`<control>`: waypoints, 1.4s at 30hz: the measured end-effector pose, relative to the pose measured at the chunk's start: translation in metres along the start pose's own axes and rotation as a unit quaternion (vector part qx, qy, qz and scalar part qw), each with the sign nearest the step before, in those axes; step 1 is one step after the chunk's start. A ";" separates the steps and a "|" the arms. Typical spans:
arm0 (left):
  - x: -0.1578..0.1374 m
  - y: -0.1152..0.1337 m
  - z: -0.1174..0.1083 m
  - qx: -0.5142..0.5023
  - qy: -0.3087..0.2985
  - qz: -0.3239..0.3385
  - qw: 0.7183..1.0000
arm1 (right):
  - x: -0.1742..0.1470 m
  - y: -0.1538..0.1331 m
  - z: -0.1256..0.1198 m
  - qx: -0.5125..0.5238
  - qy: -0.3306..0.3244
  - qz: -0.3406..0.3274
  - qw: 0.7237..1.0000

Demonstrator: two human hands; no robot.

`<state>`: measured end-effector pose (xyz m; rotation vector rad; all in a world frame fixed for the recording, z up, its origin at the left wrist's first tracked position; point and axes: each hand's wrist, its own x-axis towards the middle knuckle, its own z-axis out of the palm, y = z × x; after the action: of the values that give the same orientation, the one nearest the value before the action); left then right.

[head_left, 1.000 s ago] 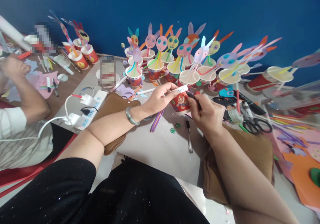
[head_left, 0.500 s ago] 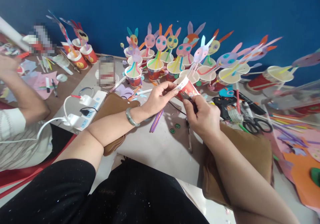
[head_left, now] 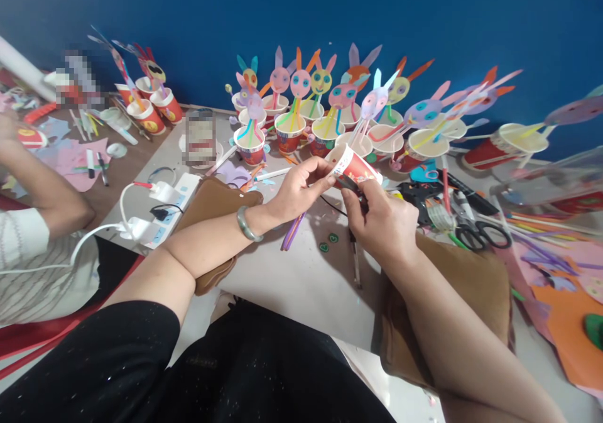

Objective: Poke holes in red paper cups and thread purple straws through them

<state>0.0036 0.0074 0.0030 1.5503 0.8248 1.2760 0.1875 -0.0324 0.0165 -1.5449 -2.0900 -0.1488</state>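
A red-and-white paper cup is tilted in front of me, its mouth towards the upper left. My left hand pinches it at the rim. Closed around a dark tool with a narrow grey tip, my right hand keeps that tip against the cup's side near the rim. Most of the tool is hidden in my fingers, so its exact kind cannot be made out. Below my hands, purple sticks and two small green discs lie on the table.
Behind stand several paper cups with paper rabbit heads. Scissors and a black glue gun lie right. Brown cushions flank my arms. A power strip sits left, near another person's arm. A blue wall closes the back.
The cup has turned so that more of its open mouth shows. The tool's tip stays at its side, and both hands have shifted only slightly.
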 end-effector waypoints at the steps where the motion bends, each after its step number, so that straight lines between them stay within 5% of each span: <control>1: 0.000 0.000 0.000 -0.006 -0.001 -0.004 1.000 | 0.000 0.000 -0.001 0.001 -0.008 0.000 1.000; 11: 0.000 -0.001 0.003 -0.039 0.005 -0.024 0.999 | 0.002 -0.002 -0.006 0.063 -0.044 0.023 0.997; 42: -0.001 0.003 0.005 -0.071 0.023 -0.079 0.994 | -0.003 -0.002 0.015 0.200 0.064 -0.009 0.978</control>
<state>0.0081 0.0039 0.0056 1.3217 0.8496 1.2301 0.1810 -0.0296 0.0028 -1.2410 -1.8909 0.1542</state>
